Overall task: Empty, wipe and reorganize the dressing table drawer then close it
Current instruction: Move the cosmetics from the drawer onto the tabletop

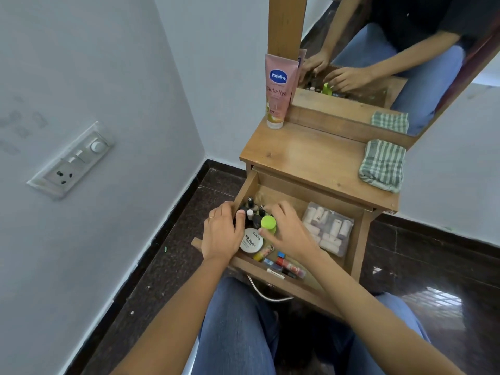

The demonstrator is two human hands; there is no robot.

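Note:
The wooden drawer (360, 239) of the dressing table (311, 155) stands pulled open over my knees. Several small nail polish bottles (250, 203) crowd its far left corner. My left hand (220, 235) curls around the dark bottles by the left wall. My right hand (290, 235) grips a green-capped bottle (268, 222), thumb on its side. A white round nail polish tin (253, 241) lies between both hands. Small coloured cosmetics (286, 265) lie along the front. A clear pouch of pale rollers (328, 228) fills the right side.
A folded green-striped cloth (382, 165) lies on the tabletop's right end. A pink Vaseline tube (277, 90) stands at the back left against the mirror frame. The mirror (392, 50) reflects my hands. A wall socket plate (73, 161) is at left.

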